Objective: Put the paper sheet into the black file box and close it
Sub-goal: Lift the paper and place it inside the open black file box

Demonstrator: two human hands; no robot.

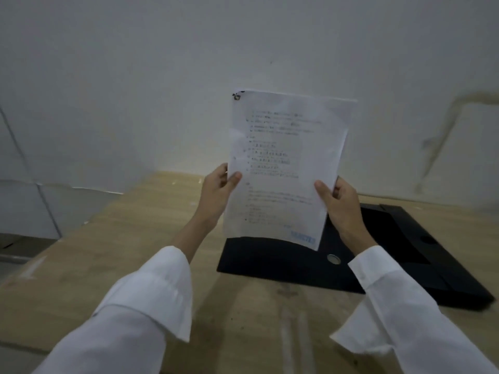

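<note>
Two white sleeves (140, 300) reach in from the bottom edge, one on each arm. Beyond them the left hand (216, 193) pinches the left edge of a paper sheet (286, 168), thumb on the printed face and fingers behind, while the right hand (340, 203) grips the right edge the same way. One sheet is held upright in the air above the black file box (272, 260). Its rows of black printed lines are too blurred to read; a blue mark at the lower right corner is also illegible, and a dark smudge sits at the top left corner. One box lies open and flat on the wooden table (135, 225), with one round metal snap (333, 259) showing on its near flap.
</note>
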